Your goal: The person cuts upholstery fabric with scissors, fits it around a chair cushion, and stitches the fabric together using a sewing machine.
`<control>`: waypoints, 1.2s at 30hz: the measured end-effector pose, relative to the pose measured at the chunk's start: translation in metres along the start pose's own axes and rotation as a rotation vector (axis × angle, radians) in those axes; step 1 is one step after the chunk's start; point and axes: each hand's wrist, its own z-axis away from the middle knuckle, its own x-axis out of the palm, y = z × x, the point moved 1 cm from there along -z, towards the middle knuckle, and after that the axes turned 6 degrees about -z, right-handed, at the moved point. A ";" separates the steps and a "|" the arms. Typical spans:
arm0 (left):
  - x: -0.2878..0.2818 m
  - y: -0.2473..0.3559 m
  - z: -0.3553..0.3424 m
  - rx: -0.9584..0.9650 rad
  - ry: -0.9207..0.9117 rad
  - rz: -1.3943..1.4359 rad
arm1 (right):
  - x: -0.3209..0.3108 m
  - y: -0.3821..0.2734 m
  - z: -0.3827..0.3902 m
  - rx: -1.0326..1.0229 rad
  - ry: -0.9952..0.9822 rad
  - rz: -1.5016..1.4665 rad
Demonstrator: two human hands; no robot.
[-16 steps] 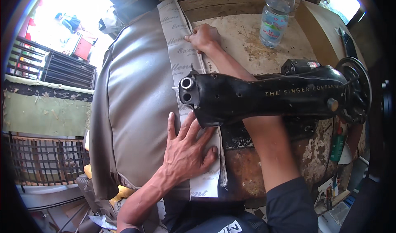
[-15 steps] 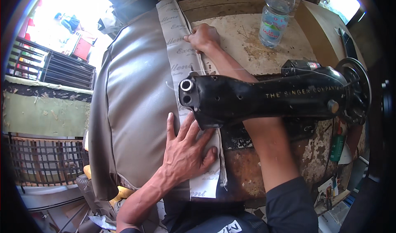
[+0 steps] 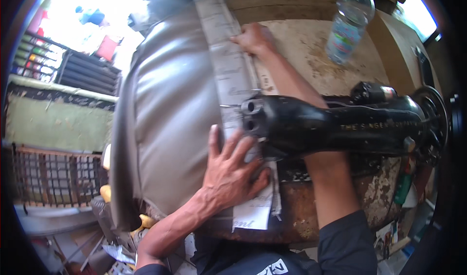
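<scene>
Strip (image 3: 232, 75) shifted, still under flat fingers (image 3: 228, 151)

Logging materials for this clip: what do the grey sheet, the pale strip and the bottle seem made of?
Grey sheet: likely faux leather or vinyl; smooth, with soft sheen along the folds. Pale strip: looks like matte woven or backing fabric with print; hard to tell. Bottle: clear thin plastic, see-through with a label band.
</scene>
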 end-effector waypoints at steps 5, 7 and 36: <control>-0.036 -0.029 0.072 -0.115 0.256 -0.076 | 0.000 0.006 0.008 0.014 -0.049 -0.002; -0.062 -0.065 0.128 -0.420 0.308 -0.525 | -0.018 0.025 0.007 0.034 -0.019 0.001; -0.083 -0.072 0.125 -0.285 0.505 -0.297 | -0.044 0.034 0.056 -0.074 0.431 -0.044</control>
